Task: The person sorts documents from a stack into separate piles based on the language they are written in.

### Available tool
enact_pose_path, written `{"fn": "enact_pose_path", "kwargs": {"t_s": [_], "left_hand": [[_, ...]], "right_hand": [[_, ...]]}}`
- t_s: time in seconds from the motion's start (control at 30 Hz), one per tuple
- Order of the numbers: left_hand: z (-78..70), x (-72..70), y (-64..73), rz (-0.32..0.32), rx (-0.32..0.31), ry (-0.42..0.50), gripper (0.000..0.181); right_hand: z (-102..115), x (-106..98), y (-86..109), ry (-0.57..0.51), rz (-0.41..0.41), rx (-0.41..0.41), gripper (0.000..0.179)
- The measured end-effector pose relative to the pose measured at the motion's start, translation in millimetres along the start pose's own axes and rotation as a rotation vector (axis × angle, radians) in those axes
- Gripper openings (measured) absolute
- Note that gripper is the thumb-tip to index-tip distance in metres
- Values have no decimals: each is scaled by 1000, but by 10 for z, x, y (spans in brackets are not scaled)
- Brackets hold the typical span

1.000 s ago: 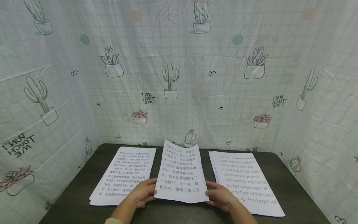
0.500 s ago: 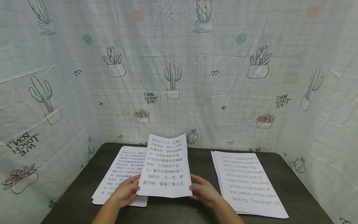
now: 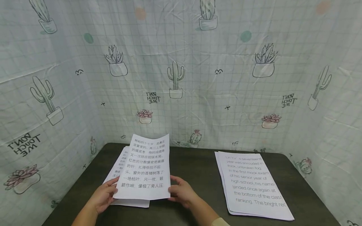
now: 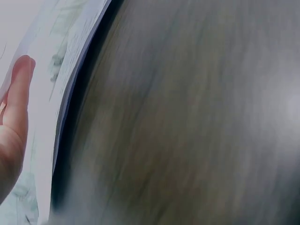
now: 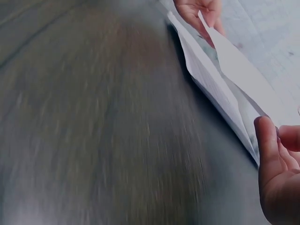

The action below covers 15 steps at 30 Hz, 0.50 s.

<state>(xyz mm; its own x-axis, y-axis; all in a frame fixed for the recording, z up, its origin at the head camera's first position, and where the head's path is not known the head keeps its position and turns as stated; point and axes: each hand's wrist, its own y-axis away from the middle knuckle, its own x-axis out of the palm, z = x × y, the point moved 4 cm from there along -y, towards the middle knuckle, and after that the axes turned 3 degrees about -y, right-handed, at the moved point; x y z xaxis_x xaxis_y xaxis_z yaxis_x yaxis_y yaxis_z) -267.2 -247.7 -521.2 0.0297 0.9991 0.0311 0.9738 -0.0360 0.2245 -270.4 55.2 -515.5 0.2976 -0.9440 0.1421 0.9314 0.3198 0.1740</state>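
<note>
A white sheet of paper (image 3: 145,166) printed with large Chinese characters is held up by its two sides, tilted toward the head camera and slightly bowed. My left hand (image 3: 103,195) pinches its lower left edge, and my right hand (image 3: 182,192) pinches the lower right edge. Behind and below it lies a stack of Chinese-printed paper (image 3: 131,203), mostly covered by the raised sheet in the head view. From the right wrist view, the sheet (image 5: 239,65) stands above the stack (image 5: 206,70) with a gap between them.
A second stack of paper (image 3: 254,185), printed in large English text, lies on the right of the dark wooden table (image 3: 198,169). A pale curtain (image 3: 195,84) with cactus drawings hangs around the back and sides.
Both hands have carried the sheet leftward from the middle of the table until it overlaps the left stack in the head view. The right stack has stayed in place.
</note>
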Motion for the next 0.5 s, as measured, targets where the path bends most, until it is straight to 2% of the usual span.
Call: {"fn": "enact_pose_path", "kwargs": {"t_s": [0.1,0.27,0.5], "left_hand": [[4,-139,19,-33,-10,-18,64],[-19,-325,23,-51,0,-46,62],[-44,-461,13,-61,0,-59,59]], "right_hand": [[0,159,-52,0,-12,10,65],[6,365,-133,-4,-32,16,65],[-33,521,-236,5,-56,29,65]]}}
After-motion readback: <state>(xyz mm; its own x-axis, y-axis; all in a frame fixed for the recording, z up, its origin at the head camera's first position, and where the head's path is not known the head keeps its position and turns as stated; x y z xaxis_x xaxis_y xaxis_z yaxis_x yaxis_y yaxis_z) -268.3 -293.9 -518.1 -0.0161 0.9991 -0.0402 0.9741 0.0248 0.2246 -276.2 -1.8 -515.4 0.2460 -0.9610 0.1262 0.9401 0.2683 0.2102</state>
